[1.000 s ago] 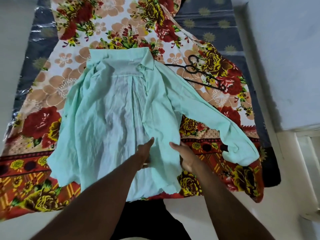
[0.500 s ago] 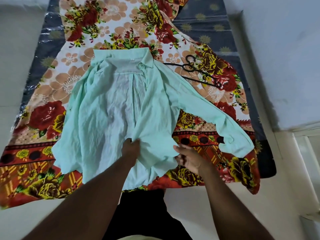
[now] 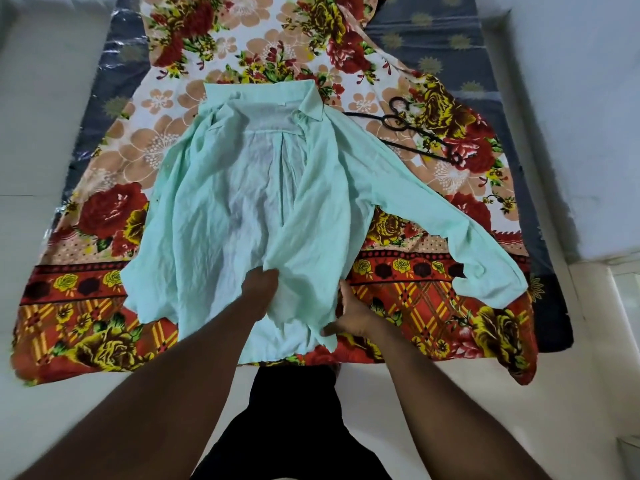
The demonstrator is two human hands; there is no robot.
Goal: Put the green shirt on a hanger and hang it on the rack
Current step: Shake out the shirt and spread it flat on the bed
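Observation:
The mint-green shirt (image 3: 239, 202) lies open and face up on a floral sheet (image 3: 104, 220), collar at the far end, one long sleeve stretched out to the right. My left hand (image 3: 259, 285) grips a bunched fold of the right front panel near the hem. Beside it, my right hand (image 3: 349, 317) pinches that panel's lower edge, thumb under the cloth. A black hanger (image 3: 412, 133) lies on the sheet to the right of the collar, apart from both hands. No rack is in view.
The floral sheet covers a dark grey mattress (image 3: 450, 46) on a pale floor (image 3: 485, 427). A white wall (image 3: 588, 98) runs along the right side. Dark clothing of mine (image 3: 294, 410) shows at the bottom centre.
My left hand went from flat near the hem to gripping a bunched fold of the right front panel. My right hand shifted in and took hold of its lower edge.

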